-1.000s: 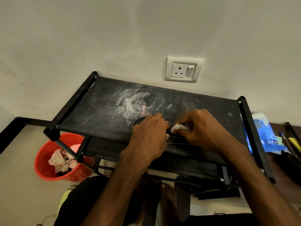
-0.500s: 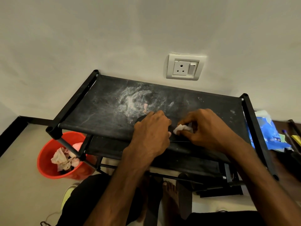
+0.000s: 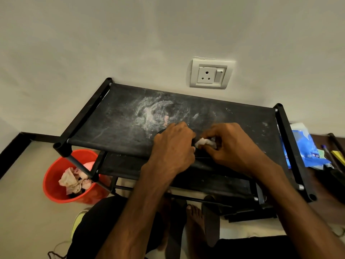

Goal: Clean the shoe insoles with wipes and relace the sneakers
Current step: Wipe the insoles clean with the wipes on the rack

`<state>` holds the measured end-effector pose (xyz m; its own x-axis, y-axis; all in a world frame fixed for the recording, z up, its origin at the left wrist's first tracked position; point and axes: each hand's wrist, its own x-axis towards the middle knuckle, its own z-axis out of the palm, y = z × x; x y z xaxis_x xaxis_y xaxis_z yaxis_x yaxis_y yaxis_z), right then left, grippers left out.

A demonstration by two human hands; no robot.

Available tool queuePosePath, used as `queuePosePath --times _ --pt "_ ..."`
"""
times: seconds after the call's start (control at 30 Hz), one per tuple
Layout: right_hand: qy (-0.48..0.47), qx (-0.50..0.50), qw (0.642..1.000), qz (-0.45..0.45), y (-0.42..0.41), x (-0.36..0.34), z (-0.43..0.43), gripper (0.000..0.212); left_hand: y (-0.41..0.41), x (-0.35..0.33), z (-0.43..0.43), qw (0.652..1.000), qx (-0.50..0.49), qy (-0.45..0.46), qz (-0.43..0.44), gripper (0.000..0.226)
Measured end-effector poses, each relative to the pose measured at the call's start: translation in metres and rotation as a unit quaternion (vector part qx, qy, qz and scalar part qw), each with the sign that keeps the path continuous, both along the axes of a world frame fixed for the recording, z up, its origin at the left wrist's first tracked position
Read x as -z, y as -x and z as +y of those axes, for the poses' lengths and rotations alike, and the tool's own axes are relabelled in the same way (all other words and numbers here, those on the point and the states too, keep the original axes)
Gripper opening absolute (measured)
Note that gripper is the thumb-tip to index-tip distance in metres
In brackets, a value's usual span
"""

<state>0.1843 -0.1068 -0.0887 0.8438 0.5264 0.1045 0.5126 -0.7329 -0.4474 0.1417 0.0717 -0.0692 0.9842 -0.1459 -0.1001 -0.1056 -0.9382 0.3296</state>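
Note:
A dark insole [image 3: 162,131] lies on the top shelf of the black rack [image 3: 119,128], nearly covered by my hands. My left hand [image 3: 172,146] presses down on it with curled fingers and holds it in place. Just to its right, my right hand [image 3: 231,144] pinches a small crumpled white wipe [image 3: 203,142] against the insole. The insole's full shape is hidden. No sneaker is plainly in view, apart from a yellow-green edge [image 3: 76,221] at the lower left.
A red bucket [image 3: 54,176] with used wipes sits on the floor left of the rack. A blue wipes packet [image 3: 306,152] and pens [image 3: 328,156] lie to the right. A wall socket [image 3: 210,73] is above the rack. My bare foot [image 3: 194,217] is below.
Both hands stay on the insole; the right hand with the wipe has shifted slightly in a small rubbing motion. The camera view moved a little.

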Motion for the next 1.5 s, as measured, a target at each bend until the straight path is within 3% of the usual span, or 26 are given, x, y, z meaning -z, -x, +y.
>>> queuePosePath --times 0.3,0.5,0.7,0.9,1.13,1.37,1.5 --pt "0.001 0.051 0.998 -0.027 -0.003 0.0 -0.001 0.013 -0.001 -0.003 0.001 1.0 0.0 0.005 0.008 0.045" --pt "0.032 0.002 0.998 0.056 0.003 -0.011 -0.009 0.014 0.0 -0.003 0.001 1.0 -0.004 -0.001 0.0 0.044" --pt "0.021 0.046 0.999 -0.006 -0.011 -0.003 -0.003 0.014 0.001 -0.003 -0.004 1.0 -0.015 0.003 -0.001 0.044" --pt "0.035 -0.018 0.996 0.075 0.0 -0.013 -0.014 0.019 0.0 -0.002 -0.005 0.999 -0.035 0.018 0.002 0.044" --pt "0.019 0.048 0.999 -0.017 -0.013 -0.001 -0.001 0.013 0.001 -0.004 -0.008 0.999 -0.041 0.008 0.005 0.043" --pt "0.041 -0.024 0.997 0.06 -0.001 -0.011 -0.008 0.012 0.0 -0.005 -0.008 0.996 -0.08 0.04 0.001 0.038" --pt "0.038 0.02 0.999 0.032 -0.005 -0.008 -0.006 0.013 0.001 -0.006 -0.01 0.997 -0.073 0.031 -0.002 0.037"
